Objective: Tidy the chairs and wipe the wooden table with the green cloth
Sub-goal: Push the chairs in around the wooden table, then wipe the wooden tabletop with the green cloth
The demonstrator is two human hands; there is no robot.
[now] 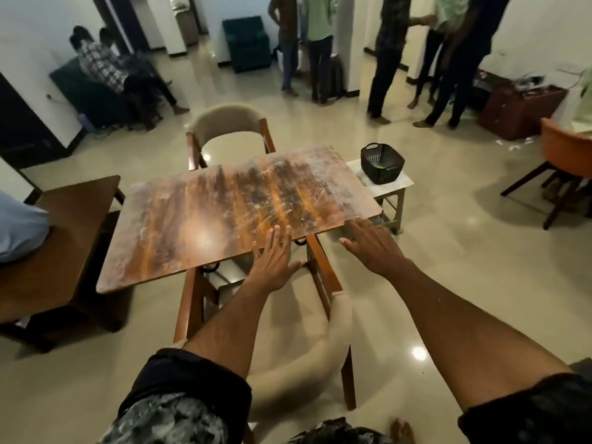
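glossy, scuffed wooden table (224,200), cloth-padded wood-framed chair (229,129), woven plastic basket (382,162), shiny tiled floor (448,257).

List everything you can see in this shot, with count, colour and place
wooden table: one, brown, dusty, centre
chairs: two, beige with wood frames; near chair tucked at near edge, far chair at far edge
basket: one, black, something green inside, on the side table
side table: one, white, right of the wooden table
orange chair: one, far right
dark armchair: one, far wall
people: several, standing and seated, background
left hand: open, fingers over table's near edge
right hand: open, at table's near right corner
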